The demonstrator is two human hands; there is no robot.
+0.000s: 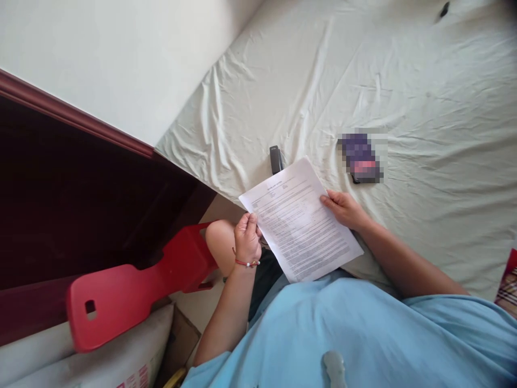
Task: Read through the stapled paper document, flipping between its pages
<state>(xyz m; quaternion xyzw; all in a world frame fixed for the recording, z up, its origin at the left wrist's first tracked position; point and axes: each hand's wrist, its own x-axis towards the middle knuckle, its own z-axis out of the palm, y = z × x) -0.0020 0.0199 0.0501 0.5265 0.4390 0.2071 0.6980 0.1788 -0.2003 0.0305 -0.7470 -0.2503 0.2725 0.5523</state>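
Observation:
A printed sheet of paper (301, 223), covered in small lines of text, is held out over my lap. My left hand (247, 237), with a beaded red bracelet at the wrist, pinches its left edge. On the opposite edge, my right hand (343, 209) grips the paper with the thumb on top and the fingers underneath. Whether it is one sheet or more I cannot tell. Just beyond the paper's far edge lies a black stapler (275, 159), partly covered by it. A blurred-out dark device, perhaps a phone (361, 159), rests on the bed to the right.
A wrinkled pale sheet covers the bed (436, 134). A red plastic chair (117, 302) stands at the left, near a dark wooden panel (81, 188) and a white sack (137, 345). At the far right top is a small black object (445, 9).

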